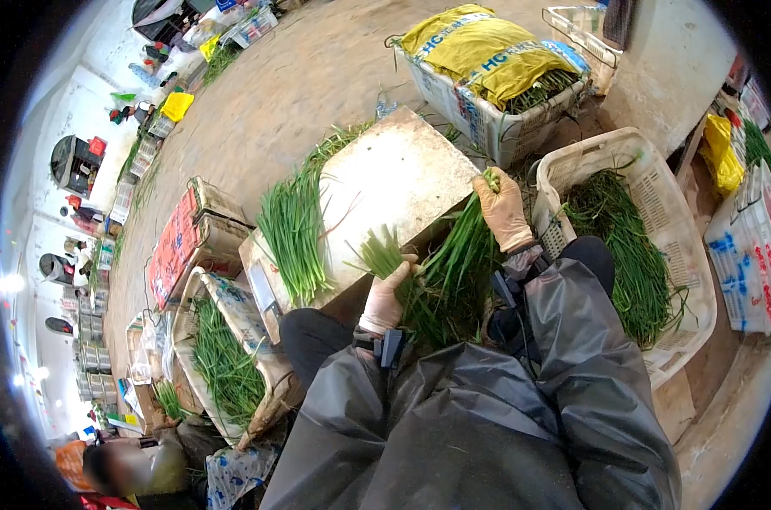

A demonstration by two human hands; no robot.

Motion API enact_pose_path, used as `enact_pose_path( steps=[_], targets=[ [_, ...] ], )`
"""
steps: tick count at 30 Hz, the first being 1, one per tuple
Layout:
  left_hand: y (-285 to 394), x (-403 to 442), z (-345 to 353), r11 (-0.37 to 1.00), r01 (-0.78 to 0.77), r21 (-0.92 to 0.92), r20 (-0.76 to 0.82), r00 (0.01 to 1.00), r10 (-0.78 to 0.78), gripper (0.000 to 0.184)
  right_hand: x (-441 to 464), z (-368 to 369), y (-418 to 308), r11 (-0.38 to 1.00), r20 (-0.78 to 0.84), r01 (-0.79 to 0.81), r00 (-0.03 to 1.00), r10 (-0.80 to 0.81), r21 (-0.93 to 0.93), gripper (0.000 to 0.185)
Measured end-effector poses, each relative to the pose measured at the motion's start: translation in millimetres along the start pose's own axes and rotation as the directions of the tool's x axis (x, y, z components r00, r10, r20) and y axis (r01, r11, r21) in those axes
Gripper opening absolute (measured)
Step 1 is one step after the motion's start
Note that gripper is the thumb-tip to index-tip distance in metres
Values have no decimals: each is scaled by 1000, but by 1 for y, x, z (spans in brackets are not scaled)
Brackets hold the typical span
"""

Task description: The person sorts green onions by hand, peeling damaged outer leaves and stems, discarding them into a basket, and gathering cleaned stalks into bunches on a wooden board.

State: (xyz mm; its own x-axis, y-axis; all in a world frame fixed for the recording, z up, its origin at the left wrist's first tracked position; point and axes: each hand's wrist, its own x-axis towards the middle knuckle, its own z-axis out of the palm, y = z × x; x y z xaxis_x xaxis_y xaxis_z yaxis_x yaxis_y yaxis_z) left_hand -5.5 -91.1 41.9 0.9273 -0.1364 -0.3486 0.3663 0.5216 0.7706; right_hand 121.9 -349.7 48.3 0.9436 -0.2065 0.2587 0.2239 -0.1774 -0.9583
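My left hand [383, 299], in a pale glove, is closed round a bunch of green stalks [377, 255] whose cut ends point up and left. My right hand [502, 208], gloved too, grips the upper end of more green stalks [464, 246] that hang down between my knees. Loose greens lie in the dark space under both hands. Just beyond them is a worn white board [394, 183]. A neat pile of long green stalks [292, 234] rests on the board's left side.
On the right stands a white basket [700, 297] of greens. Another basket [181, 340] with greens is at the left. A crate [453, 110] under a yellow sack [487, 51] stands beyond the board. A person [160, 467] is at the lower left.
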Motion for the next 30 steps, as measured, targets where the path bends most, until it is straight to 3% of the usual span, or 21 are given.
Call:
enact_pose_path(
  steps=[2,6,7,10,12,14,15,16,18,20,21,24,26,30],
  targets=[
    [1,-2,2,999,19,34,23,1000,-20,29,3,2,16,994,-89,82,992,-89,-75,38],
    [-1,0,2,999,22,40,52,998,-24,34,1,-7,-6,944,-8,89,995,-96,-317,37],
    [-1,0,2,998,19,59,42,999,-21,34,2,-5,-4,930,-52,192,974,-218,-312,29],
    [2,-1,4,992,2,125,7,1000,-3,36,-1,2,-20,988,-69,156,985,-157,-17,20],
    [2,-2,8,983,-14,181,-22,1000,19,38,-4,4,-31,983,57,146,988,-140,-114,18],
    [1,-2,12,986,-26,166,-16,999,29,38,-15,6,-36,998,266,69,962,-66,-5,19],
    [-1,-1,12,986,-32,161,-12,999,34,41,-20,13,-35,994,386,55,919,-86,92,19],
    [-3,0,12,987,-36,156,-7,999,38,44,-27,13,-49,1000,515,10,857,-10,2,20],
    [-8,3,11,985,-34,168,20,999,31,37,-44,30,-39,992,584,-13,810,-63,124,28],
    [-15,6,7,980,-13,197,59,998,1,30,-53,37,-41,990,661,-116,750,37,76,34],
    [-12,0,19,990,12,140,62,998,-21,26,-55,38,-48,996,652,-71,758,19,54,35],
    [-17,-1,24,984,-2,181,75,997,-12,27,-60,43,-47,966,654,-243,746,129,87,36],
    [-19,0,25,984,42,171,90,994,-58,34,-63,45,-49,963,664,-247,739,114,109,36],
    [-23,2,24,979,90,180,150,982,-118,41,-68,47,-48,999,600,-33,800,14,20,39]
  ],
)
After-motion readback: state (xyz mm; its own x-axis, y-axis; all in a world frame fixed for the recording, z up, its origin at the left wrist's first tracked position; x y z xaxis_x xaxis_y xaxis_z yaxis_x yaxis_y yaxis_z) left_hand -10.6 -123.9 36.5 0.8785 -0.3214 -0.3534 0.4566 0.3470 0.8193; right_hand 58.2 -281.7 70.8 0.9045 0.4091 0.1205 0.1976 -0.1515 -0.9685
